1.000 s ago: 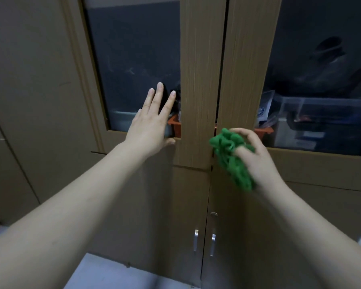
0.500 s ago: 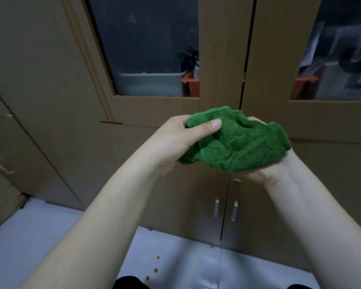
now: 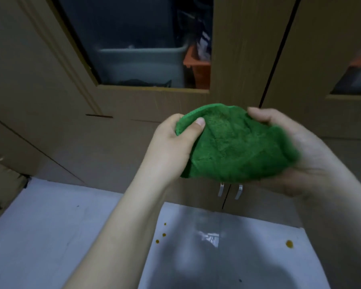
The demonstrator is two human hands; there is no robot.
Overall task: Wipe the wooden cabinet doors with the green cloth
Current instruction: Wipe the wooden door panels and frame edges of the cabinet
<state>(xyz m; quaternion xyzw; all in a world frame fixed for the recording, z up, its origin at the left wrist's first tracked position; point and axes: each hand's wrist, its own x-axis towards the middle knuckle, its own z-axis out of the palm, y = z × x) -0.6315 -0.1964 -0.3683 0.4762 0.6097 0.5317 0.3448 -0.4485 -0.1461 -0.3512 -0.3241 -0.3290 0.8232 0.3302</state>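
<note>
Holding the green cloth (image 3: 236,147) in mid-air at the centre right of the frame, both hands are off the wooden cabinet doors (image 3: 244,59), so no wiping is under way at this moment.

The likeliest slip, as I judge it, is the cloth sagging or dropping to the floor (image 3: 71,226) at the lower part of the frame, where small brown spots (image 3: 164,234) lie; a cloth that picks those up could smear the doors. That could come about if one hand lets go before the other has a firm hold, since the cloth lies loosely bunched and not folded into a pad. A loose bunch may also wipe unevenly and catch on the two metal handles (image 3: 229,189) just below it.

The left hand (image 3: 175,140), at the centre of the frame, grips the cloth's left edge, its thumb pressed over the top and its fingers curled behind. The right hand (image 3: 313,155), at the right, cups the cloth from below and behind, palm turned up, fingers curled round the far edge near the top. Both forearms reach up from the bottom of the frame, and the glass panels (image 3: 133,38) sit in the upper part, well above the hands.
</note>
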